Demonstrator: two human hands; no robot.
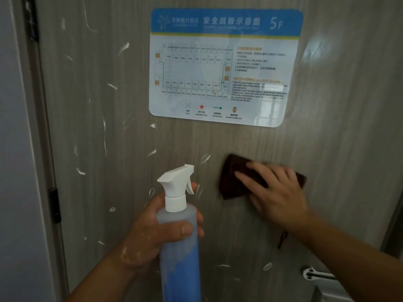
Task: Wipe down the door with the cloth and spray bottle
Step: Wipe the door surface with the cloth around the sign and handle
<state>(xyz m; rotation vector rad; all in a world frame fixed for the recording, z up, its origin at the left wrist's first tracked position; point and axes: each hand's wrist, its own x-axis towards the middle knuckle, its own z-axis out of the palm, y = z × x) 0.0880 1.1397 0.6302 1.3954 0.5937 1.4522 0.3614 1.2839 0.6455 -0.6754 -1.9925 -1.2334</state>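
A grey wood-grain door (113,94) fills the view, flecked with white foam streaks on its left half. My left hand (152,232) grips a clear spray bottle (180,247) with blue liquid and a white trigger head, held upright in front of the door. My right hand (277,192) lies flat on a dark brown cloth (233,182) and presses it against the door below the sign. The hand and cloth look blurred.
A blue and white evacuation plan sign (224,66) is fixed to the door's upper middle. A dark hinge (54,205) and the door frame (28,149) run down the left. A white door handle (320,280) sits at the lower right.
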